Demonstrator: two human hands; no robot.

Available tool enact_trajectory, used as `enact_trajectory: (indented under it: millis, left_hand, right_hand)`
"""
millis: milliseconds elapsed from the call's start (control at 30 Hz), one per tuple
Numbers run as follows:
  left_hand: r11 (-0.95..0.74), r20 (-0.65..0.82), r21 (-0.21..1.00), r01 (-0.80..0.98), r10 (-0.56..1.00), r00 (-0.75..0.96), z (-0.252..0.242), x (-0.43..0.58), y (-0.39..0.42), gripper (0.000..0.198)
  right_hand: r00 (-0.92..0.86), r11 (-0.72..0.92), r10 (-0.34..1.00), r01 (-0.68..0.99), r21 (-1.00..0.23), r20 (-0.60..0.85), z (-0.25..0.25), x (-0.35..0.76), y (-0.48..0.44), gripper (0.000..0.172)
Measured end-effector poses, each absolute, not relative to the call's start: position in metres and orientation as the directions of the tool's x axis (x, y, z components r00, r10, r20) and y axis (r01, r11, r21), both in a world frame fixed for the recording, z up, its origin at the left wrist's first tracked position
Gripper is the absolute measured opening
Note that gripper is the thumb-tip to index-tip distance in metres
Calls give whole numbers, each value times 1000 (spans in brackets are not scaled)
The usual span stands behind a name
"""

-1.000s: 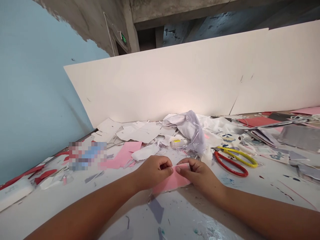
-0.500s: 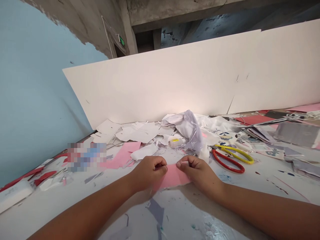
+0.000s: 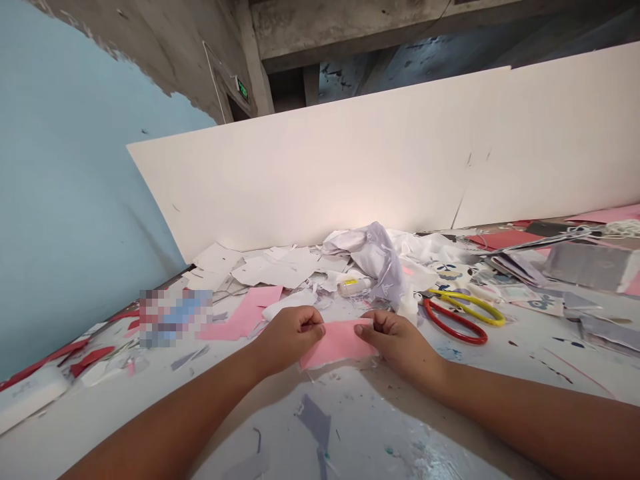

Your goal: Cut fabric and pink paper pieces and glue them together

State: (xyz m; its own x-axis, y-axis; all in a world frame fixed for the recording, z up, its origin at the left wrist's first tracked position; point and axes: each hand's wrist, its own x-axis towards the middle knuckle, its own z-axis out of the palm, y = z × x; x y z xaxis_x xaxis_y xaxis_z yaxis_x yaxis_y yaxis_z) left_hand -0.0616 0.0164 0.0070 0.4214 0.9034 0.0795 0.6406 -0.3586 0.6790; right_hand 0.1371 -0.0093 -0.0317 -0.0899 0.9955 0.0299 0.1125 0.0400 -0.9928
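Note:
A small pink sheet (image 3: 337,345), paper or cloth, is stretched between my two hands just over the table, its lower edge uneven. My left hand (image 3: 293,337) pinches its upper left part between thumb and fingers. At the upper right part, my right hand (image 3: 397,337) grips it the same way. Scissors (image 3: 463,313) with one red and one yellow handle lie to the right of my right hand. Beyond the hands, a small clear bottle (image 3: 355,286) with a yellow label rests on its side among scraps.
White paper offcuts (image 3: 277,265) and crumpled pale cloth (image 3: 380,257) are heaped along the white board (image 3: 320,180). Pink scraps (image 3: 245,317) and red scraps (image 3: 93,359) lie at left. Grey and patterned pieces (image 3: 590,267) cover the right side. A grey scrap (image 3: 316,420) lies in front.
My left hand has shifted slightly left and up along the pink sheet, so more of it shows. My right hand keeps its grip. The view has moved a little.

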Motion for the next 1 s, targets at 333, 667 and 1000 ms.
enact_trajectory:
  millis: [333,667,1000]
  left_hand:
    - [-287,25,715,637,922,387,11,-73,24,23]
    - [-254,32,765,591,933,360,11,-87,22,28]
    - [-201,21,817,541,947,321,-6,-91,17,28]
  right_hand:
    - [-21,75,997,98,-992,73,-31,137,-10,29]
    - [-76,58,996,87,-995,51,-35,135,-9,35]
    - [-112,32,993,80,-996,23,-34,135,-10,24]
